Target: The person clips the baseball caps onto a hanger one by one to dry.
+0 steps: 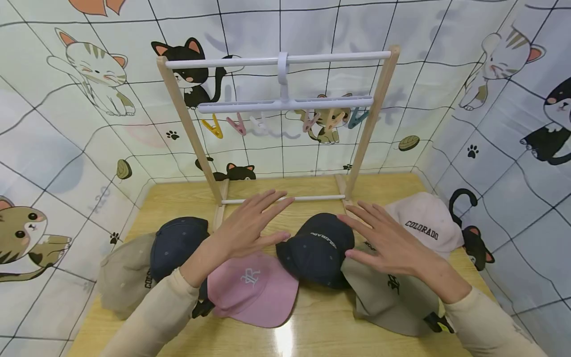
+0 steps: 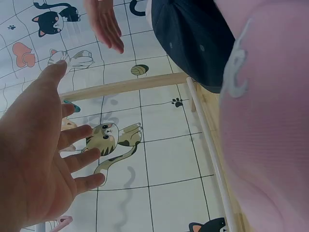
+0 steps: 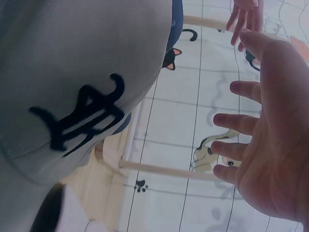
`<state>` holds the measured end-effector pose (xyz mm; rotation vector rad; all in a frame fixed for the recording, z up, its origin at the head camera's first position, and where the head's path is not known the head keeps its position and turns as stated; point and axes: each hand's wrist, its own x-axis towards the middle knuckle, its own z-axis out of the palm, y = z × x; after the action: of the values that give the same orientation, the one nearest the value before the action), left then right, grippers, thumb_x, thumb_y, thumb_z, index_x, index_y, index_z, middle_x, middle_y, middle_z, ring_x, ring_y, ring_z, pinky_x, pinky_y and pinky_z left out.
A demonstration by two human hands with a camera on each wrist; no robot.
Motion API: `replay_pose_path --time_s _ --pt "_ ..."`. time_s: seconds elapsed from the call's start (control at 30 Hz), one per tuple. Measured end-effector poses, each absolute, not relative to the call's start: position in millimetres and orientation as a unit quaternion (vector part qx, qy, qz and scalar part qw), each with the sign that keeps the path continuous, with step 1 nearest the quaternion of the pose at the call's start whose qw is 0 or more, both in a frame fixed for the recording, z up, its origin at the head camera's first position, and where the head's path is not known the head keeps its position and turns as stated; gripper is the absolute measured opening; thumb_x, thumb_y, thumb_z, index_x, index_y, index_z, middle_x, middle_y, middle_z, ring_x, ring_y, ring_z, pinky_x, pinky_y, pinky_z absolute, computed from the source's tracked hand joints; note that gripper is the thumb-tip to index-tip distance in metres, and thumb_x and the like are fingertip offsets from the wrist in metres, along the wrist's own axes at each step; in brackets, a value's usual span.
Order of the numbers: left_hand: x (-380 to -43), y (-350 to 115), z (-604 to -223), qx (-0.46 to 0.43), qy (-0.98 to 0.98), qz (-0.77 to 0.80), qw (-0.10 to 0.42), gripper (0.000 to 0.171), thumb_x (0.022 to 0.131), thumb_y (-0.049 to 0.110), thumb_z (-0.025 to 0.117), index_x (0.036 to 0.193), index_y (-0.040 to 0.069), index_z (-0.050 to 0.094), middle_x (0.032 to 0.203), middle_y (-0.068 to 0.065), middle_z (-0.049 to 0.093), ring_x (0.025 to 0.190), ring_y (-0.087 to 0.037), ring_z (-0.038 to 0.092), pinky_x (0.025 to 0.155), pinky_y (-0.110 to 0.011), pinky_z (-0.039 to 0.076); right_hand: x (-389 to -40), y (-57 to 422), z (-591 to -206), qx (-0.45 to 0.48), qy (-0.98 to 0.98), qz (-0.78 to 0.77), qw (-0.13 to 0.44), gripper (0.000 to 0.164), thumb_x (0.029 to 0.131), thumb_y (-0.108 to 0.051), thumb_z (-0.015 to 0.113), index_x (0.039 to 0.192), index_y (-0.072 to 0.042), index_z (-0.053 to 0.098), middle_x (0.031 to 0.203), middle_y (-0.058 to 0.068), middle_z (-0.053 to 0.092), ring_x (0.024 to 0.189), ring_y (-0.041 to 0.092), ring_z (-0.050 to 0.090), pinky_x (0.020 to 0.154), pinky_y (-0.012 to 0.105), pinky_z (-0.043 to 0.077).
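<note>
Both hands hover over a row of caps with nothing in them. My left hand [image 1: 250, 225], fingers straight, is above the pink cap [image 1: 254, 290] and near the navy cap [image 1: 178, 245] at left. My right hand [image 1: 388, 240], also with straight fingers, is over the olive-grey cap [image 1: 392, 297], beside the dark navy cap [image 1: 318, 250] in the middle. A beige cap [image 1: 127, 272] lies at the far left. At the right back sits a pale pink cap [image 1: 424, 223] lettered COLORADO. The left wrist view shows the pink cap [image 2: 270, 121] close up.
Behind the caps stands a wooden rack [image 1: 370, 114] with a white top bar [image 1: 223, 63]. From it hangs a white hanger [image 1: 285, 104] carrying several coloured clips, among them a yellow clip [image 1: 213, 127] and a blue clip [image 1: 358, 118]. Cat-print cloth surrounds the wooden table [image 1: 321, 327].
</note>
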<state>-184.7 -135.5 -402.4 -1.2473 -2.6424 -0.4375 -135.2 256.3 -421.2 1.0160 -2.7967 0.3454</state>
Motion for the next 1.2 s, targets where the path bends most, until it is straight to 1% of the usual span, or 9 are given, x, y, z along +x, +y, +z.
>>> replay_pose_path --time_s 0.13,0.23,0.33,0.4,0.5,0.67,0.77,0.97,1.2 --pt "-190.8 -129.9 -398.5 -0.425 -0.886 -0.164 0.091 0.08 0.11 0.051 0.069 0.178 0.022 0.037 0.18 -0.012 0.045 0.168 -0.04 0.044 0.134 -0.065 0.039 -132.6 265.4 -422.2 0.32 -0.938 0.118 0.063 0.079 0.106 -0.051 0.076 0.174 -0.027 0.045 0.18 0.013 0.044 0.169 0.048 0.037 0.132 0.074 0.03" --pt "-196.3 -125.1 -396.2 -0.429 -0.882 -0.174 0.09 0.079 0.111 0.05 0.068 0.178 0.022 0.037 0.179 -0.012 0.046 0.166 -0.038 0.047 0.133 -0.065 0.04 -128.9 273.4 -422.4 0.3 -0.945 0.123 0.054 0.077 0.107 -0.051 0.075 0.174 -0.03 0.044 0.181 0.013 0.044 0.168 0.049 0.037 0.132 0.074 0.03" --pt "-203.2 -120.7 -395.0 -0.434 -0.876 -0.186 0.098 0.077 0.111 0.048 0.068 0.177 0.02 0.038 0.177 -0.013 0.048 0.163 -0.036 0.051 0.131 -0.065 0.043 -125.3 282.4 -422.6 0.28 -0.95 0.13 0.05 0.075 0.109 -0.049 0.073 0.174 -0.028 0.044 0.181 0.013 0.043 0.168 0.049 0.036 0.133 0.073 0.029" --pt "-207.7 -118.3 -394.2 -0.437 -0.872 -0.197 0.103 0.077 0.111 0.046 0.07 0.176 0.018 0.04 0.177 -0.014 0.048 0.162 -0.036 0.052 0.131 -0.063 0.043 -123.2 289.3 -422.8 0.271 -0.952 0.133 0.052 0.075 0.109 -0.048 0.073 0.175 -0.027 0.044 0.18 0.014 0.044 0.167 0.05 0.038 0.132 0.072 0.031" --pt "-214.6 -115.9 -393.9 -0.439 -0.867 -0.21 0.107 0.077 0.111 0.045 0.07 0.176 0.017 0.04 0.178 -0.013 0.048 0.163 -0.037 0.052 0.132 -0.06 0.043 -120.8 299.6 -423.8 0.261 -0.953 0.14 0.064 0.075 0.108 -0.045 0.075 0.174 -0.025 0.045 0.178 0.016 0.047 0.164 0.05 0.041 0.129 0.071 0.032" --pt "-222.5 -112.8 -391.3 -0.427 -0.872 -0.219 0.097 0.079 0.112 0.046 0.069 0.179 0.02 0.035 0.179 -0.013 0.047 0.164 -0.038 0.05 0.134 -0.06 0.041 -118.7 316.0 -425.1 0.252 -0.951 0.151 0.092 0.076 0.105 -0.039 0.08 0.172 -0.021 0.049 0.173 0.019 0.051 0.159 0.05 0.046 0.125 0.069 0.035" --pt "-226.7 -109.9 -390.0 -0.421 -0.874 -0.222 0.097 0.078 0.113 0.046 0.068 0.179 0.02 0.035 0.179 -0.015 0.047 0.164 -0.039 0.05 0.133 -0.061 0.042 -117.8 326.1 -426.4 0.246 -0.952 0.15 0.103 0.077 0.104 -0.039 0.081 0.171 -0.019 0.049 0.171 0.021 0.052 0.155 0.052 0.049 0.123 0.069 0.036" --pt "-237.6 -99.2 -388.9 -0.42 -0.87 -0.239 0.1 0.075 0.114 0.045 0.066 0.178 0.02 0.036 0.177 -0.014 0.049 0.163 -0.037 0.051 0.133 -0.058 0.043 -114.5 343.6 -428.4 0.221 -0.957 0.151 0.109 0.075 0.104 -0.035 0.081 0.169 -0.014 0.051 0.167 0.023 0.054 0.153 0.05 0.05 0.119 0.072 0.038" --pt "-249.3 -84.3 -387.4 -0.397 -0.875 -0.266 0.082 0.074 0.115 0.048 0.061 0.179 0.025 0.033 0.178 -0.011 0.048 0.165 -0.035 0.048 0.133 -0.059 0.043 -114.8 364.0 -434.6 0.183 -0.966 0.142 0.112 0.071 0.105 -0.036 0.079 0.166 -0.008 0.054 0.165 0.029 0.054 0.148 0.057 0.052 0.114 0.075 0.041"
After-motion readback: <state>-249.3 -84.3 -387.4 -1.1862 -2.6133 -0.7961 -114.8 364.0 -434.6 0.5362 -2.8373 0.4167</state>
